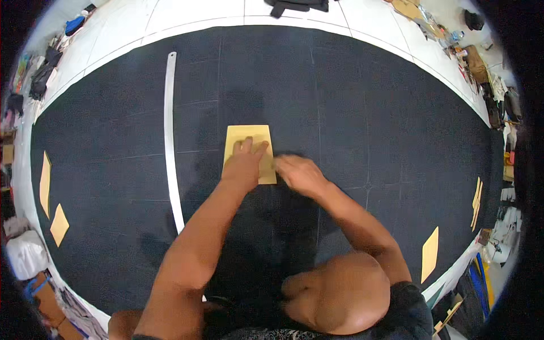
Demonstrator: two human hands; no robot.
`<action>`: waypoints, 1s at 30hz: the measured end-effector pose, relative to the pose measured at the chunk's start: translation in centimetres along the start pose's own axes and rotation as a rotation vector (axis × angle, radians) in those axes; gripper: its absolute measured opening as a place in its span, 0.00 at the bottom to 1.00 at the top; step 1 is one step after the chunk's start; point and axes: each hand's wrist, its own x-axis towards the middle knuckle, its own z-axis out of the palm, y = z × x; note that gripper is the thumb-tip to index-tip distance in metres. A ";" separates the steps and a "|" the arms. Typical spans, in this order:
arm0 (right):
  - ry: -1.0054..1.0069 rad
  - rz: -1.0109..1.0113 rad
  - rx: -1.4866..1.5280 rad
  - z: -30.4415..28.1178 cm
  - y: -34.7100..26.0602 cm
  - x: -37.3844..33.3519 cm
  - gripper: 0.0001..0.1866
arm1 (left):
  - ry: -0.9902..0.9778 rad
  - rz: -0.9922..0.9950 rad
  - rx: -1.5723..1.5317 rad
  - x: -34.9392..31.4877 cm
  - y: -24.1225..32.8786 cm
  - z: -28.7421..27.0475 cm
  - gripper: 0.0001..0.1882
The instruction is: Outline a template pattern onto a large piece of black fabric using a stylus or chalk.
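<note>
A yellow card pattern piece (248, 131), narrower at its far end, lies flat on a large dark cloth (272, 79). My left hand (243, 169) rests on top of it, fingers stretched and spread, pressing it against the cloth. Right beside the card's right edge is my right hand (300, 174). Its fingers are drawn together, and their tips are slightly blurred; whatever they pinch is too small to make out. Thin pale lines cross the cloth around both hands.
Left of my left arm a long metal ruler (169, 124) lies lengthwise. More yellow card pieces lie at the cloth's left (59, 225) and right (430, 254) sides. Pale tiled floor (198, 14) borders the cloth, with a black item (297, 5) beyond the far edge and clutter along both sides.
</note>
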 end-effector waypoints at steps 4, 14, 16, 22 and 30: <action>0.104 0.007 0.068 0.2 0.2 0.2 0.10 | 0.004 -0.009 0.026 -0.2 -0.1 -0.1 0.52; 0.002 0.019 0.198 0.1 -0.2 -1.7 0.09 | 0.028 -0.011 0.078 -0.3 0.0 -0.2 0.50; -0.012 0.020 0.192 0.3 0.0 -1.8 0.09 | 0.021 -0.015 0.084 -0.2 0.0 -0.3 0.50; 0.019 0.009 0.218 0.6 0.2 -2.4 0.11 | 0.016 -0.019 0.052 -0.1 -0.2 -0.1 0.52; 0.452 0.423 0.595 -2.9 0.8 -6.9 0.15 | 0.279 0.046 0.294 -0.7 -2.2 0.8 0.47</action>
